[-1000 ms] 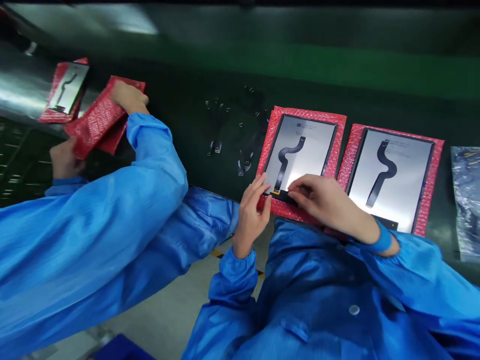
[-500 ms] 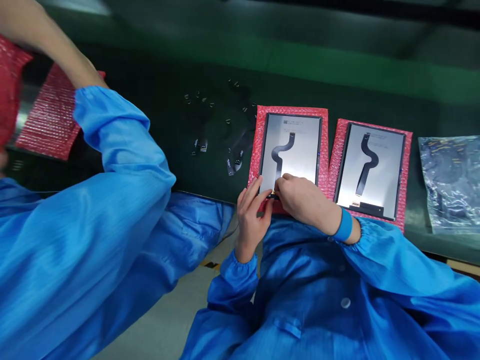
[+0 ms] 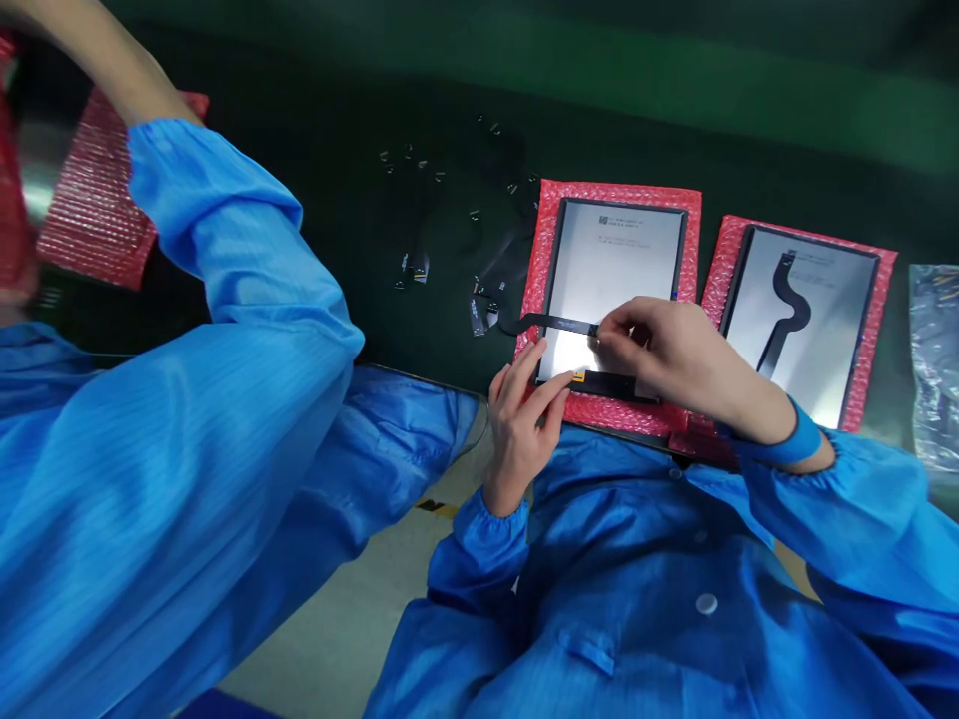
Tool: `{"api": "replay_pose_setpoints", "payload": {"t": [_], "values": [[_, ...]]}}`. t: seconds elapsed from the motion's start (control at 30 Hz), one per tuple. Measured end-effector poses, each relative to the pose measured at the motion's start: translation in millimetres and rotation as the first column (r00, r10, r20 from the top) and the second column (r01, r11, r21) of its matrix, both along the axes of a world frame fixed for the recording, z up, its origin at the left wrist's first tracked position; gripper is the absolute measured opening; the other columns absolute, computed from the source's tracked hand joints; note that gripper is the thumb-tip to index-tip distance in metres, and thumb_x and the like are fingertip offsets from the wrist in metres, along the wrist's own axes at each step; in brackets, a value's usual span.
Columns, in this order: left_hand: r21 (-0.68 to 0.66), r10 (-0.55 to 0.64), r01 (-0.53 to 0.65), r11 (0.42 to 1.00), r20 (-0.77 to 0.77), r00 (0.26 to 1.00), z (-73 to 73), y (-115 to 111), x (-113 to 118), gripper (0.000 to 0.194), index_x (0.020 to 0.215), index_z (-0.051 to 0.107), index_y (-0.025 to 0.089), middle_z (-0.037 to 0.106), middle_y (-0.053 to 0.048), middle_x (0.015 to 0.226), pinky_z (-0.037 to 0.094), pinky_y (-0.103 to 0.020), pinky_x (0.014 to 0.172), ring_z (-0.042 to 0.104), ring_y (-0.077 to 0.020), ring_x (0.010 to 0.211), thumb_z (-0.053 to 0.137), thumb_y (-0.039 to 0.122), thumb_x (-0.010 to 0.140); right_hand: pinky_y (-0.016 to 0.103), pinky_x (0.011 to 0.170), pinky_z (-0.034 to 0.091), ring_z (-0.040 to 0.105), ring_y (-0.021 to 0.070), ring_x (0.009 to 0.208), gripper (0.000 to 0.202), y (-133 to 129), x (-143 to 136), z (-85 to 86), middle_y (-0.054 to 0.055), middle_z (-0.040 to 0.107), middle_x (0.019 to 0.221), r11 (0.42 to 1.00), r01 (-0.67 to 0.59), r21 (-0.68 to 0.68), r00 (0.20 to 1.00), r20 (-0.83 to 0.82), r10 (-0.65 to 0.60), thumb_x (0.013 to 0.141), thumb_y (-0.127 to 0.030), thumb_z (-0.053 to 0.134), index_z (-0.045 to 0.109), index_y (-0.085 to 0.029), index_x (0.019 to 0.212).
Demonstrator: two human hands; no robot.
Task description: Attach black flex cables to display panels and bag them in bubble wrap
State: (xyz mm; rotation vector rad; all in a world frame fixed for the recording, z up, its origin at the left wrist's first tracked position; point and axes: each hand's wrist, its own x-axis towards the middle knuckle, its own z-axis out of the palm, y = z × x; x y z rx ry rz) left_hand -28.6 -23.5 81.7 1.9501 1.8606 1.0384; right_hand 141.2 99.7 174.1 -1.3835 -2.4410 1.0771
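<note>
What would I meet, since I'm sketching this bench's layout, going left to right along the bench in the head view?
A co-worker's red bubble wrap, scattered small parts, the nearer-to-middle silver panel, the right-hand silver panel, a clear plastic bag.

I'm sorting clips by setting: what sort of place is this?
Probably an electronics assembly workshop: flat silver panels with black frames lie on red bubble-wrap, a long black ribbon cable is held over one, and two people wear blue work jackets.

On the green bench (image 3: 337, 220) lie, left to right, red bubble wrap (image 3: 97, 200), loose ribbon cables (image 3: 478, 318), two red bubble sheets (image 3: 692, 250), a clear bag (image 3: 936, 369).
</note>
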Motion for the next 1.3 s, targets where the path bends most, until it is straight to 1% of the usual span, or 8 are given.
{"api": "replay_pose_setpoints", "payload": {"t": [0.3,0.47,0.63,0.9,1.0,1.13,1.23,1.3], "values": [[0.018,-0.007,0.007,1.000,-0.038,0.999,2.0,0,1,0.027,0.120,0.076,0.026,0.062,-0.013,0.150,0.044,-0.043,0.114,0.059,-0.0242,0.139,0.053,0.024,0.106,0.032,0.074,0.047,0.070,0.0223,0.079,0.023,29,-1,-8.9,0.011,0.078,0.088,0.991,0.132,0.003,0.991,0.012,-0.132,0.098,-0.020,0.054,0.075,-0.012,0.099],[0.042,-0.001,0.002,0.999,-0.013,1.000,-0.3,1,1,0.026,0.121,0.075,0.026,0.062,-0.013,0.150,0.045,-0.044,0.113,0.060,-0.0253,0.139,0.055,0.021,0.105,0.031,0.072,0.046,0.069,0.0201,0.077,0.028,39,8,-19.1,0.009,0.078,0.086,0.992,0.101,-0.072,0.994,-0.039,-0.104,0.101,-0.030,0.054,0.076,-0.014,0.097],[0.069,-0.006,0.007,0.998,-0.015,1.000,-2.5,1,0,0.022,0.116,0.075,0.025,0.064,-0.014,0.146,0.047,-0.043,0.111,0.061,-0.0248,0.137,0.057,0.021,0.105,0.030,0.065,0.043,0.066,0.0184,0.068,0.029,34,-4,-21.6,0.006,0.076,0.075,0.984,0.118,-0.135,0.993,0.027,-0.116,0.096,-0.043,0.067,0.076,-0.016,0.089],[0.090,0.015,-0.013,0.996,-0.020,1.000,-4.1,2,1,0.021,0.116,0.074,0.025,0.062,-0.013,0.150,0.047,-0.043,0.112,0.061,-0.0242,0.138,0.059,0.019,0.104,0.030,0.062,0.041,0.063,0.0167,0.063,0.021,24,-9,-17.7,0.005,0.075,0.074,0.985,0.083,-0.150,0.992,0.109,-0.067,0.095,-0.033,0.069,0.076,-0.018,0.083],[0.081,-0.006,0.007,0.997,-0.004,1.000,-10.0,2,-3,0.023,0.119,0.074,0.026,0.060,-0.011,0.152,0.048,-0.044,0.113,0.059,-0.0243,0.140,0.059,0.019,0.104,0.029,0.063,0.042,0.064,0.0168,0.065,0.021,15,0,-23.2,0.005,0.076,0.077,0.982,0.095,-0.164,0.995,0.040,-0.090,0.097,-0.034,0.067,0.075,-0.018,0.086],[0.014,-0.003,0.003,1.000,0.023,1.000,-12.8,1,-8,0.027,0.123,0.075,0.028,0.057,-0.010,0.155,0.046,-0.049,0.119,0.054,-0.0273,0.144,0.058,0.020,0.103,0.028,0.064,0.044,0.063,0.0168,0.069,0.021,-15,18,-27.4,0.004,0.073,0.080,0.962,0.181,-0.206,0.965,-0.154,-0.215,0.097,-0.037,0.065,0.072,-0.018,0.092],[0.086,0.074,-0.087,0.993,0.141,0.987,2.3,-2,-2,0.025,0.118,0.077,0.027,0.066,-0.010,0.144,0.051,-0.049,0.115,0.059,-0.0286,0.138,0.062,0.019,0.100,0.027,0.061,0.044,0.057,0.0152,0.066,0.026,-47,27,-25.4,0.001,0.065,0.074,0.909,0.245,-0.336,0.864,-0.350,-0.362,0.098,-0.044,0.063,0.067,-0.020,0.088],[0.138,0.101,-0.151,0.979,0.319,0.942,20.3,-6,9,0.022,0.112,0.079,0.028,0.076,-0.007,0.121,0.059,-0.041,0.101,0.071,-0.0249,0.117,0.063,0.019,0.099,0.026,0.056,0.040,0.050,0.0138,0.060,0.032,-71,31,-25.0,-0.001,0.057,0.068,0.846,0.298,-0.442,0.767,-0.418,-0.487,0.096,-0.051,0.064,0.063,-0.021,0.084]]}}
